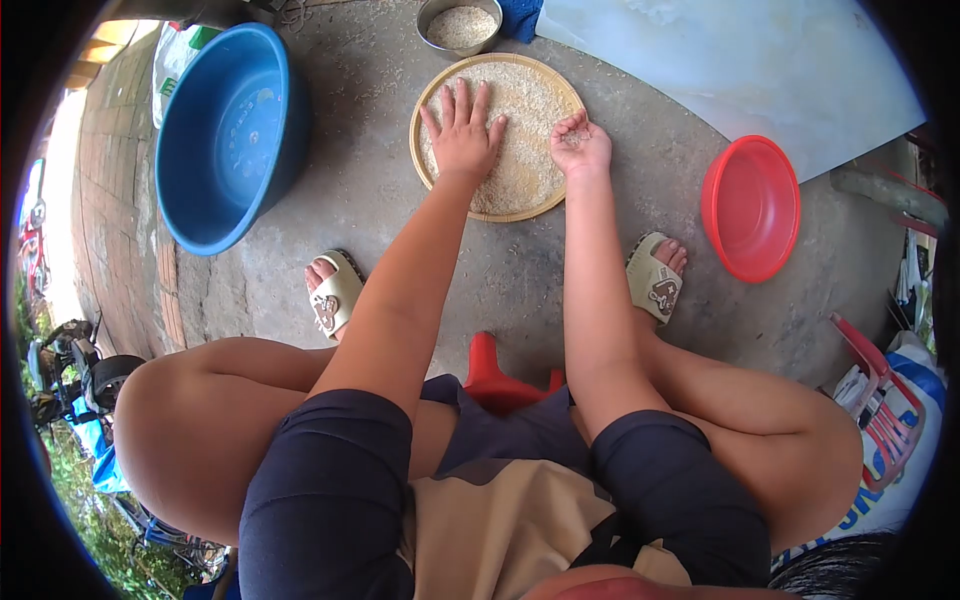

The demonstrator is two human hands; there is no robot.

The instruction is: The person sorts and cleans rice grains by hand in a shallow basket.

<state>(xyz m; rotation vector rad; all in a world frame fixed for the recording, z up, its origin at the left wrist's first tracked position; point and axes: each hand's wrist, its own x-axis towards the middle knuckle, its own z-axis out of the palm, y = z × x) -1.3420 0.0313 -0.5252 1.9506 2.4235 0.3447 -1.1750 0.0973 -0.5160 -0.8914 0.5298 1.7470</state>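
Observation:
A round woven tray [500,216] lies on the concrete floor with pale rice grains [530,100] spread over it. My left hand [463,137] rests palm down on the grains at the tray's left side, its fingers spread. At the right rim is my right hand [580,147], palm up with the fingers curled in over a few grains in the palm. Behind the tray stands a metal bowl [430,42] that holds more rice.
A large blue basin [235,140] stands at the left and a red basin [752,210] at the right. A pale sheet [740,70] covers the floor at the upper right. A red stool [495,380] is under me; a red plastic frame [890,420] lies far right.

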